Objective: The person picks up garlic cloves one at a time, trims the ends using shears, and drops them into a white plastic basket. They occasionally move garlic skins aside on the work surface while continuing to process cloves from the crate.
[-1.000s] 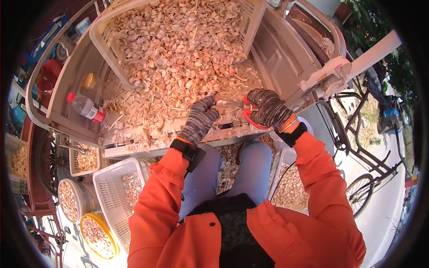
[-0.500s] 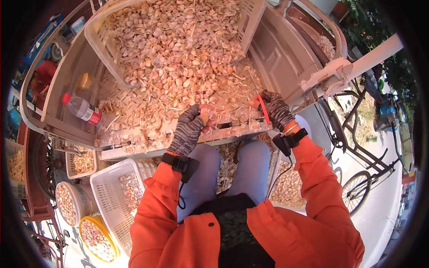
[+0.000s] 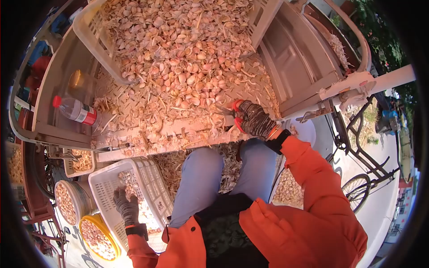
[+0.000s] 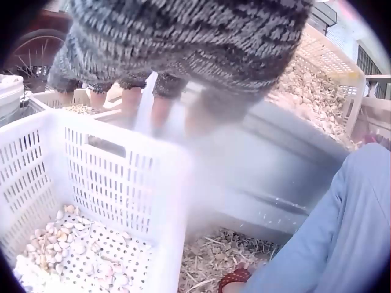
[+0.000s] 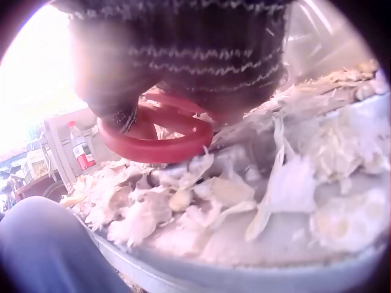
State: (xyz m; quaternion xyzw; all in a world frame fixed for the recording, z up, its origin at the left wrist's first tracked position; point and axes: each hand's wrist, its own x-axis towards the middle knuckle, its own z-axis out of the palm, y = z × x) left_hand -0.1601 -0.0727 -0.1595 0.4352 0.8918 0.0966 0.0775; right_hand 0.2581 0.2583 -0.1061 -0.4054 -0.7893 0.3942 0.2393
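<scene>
Over the white crate [image 3: 106,183] at lower left is my gloved left hand [image 3: 126,207], above the cloves on its bottom. In the left wrist view the left hand [image 4: 183,49] is above and beyond the crate's near part [image 4: 116,177], its bare fingertips pointing down and apart, nothing visibly held. My gloved right hand [image 3: 255,119] grips red-handled scissors [image 3: 238,121] at the cart bed's front edge, the blades pointing left over loose husks. In the right wrist view the red handles [image 5: 153,150] loop around part of the right hand [image 5: 183,67].
A heap of garlic cloves [image 3: 187,71] fills the cart bed, with a pale crate frame [image 3: 96,44] tipped over it. A red-capped bottle [image 3: 77,111] lies at the bed's left. A clove-filled yellow bucket [image 3: 117,250] and a white bucket [image 3: 78,196] stand lower left.
My left hand has moved from the cart's front edge down and left to the white crate. The right hand has shifted left, and the scissors have swung from pointing up to pointing left.
</scene>
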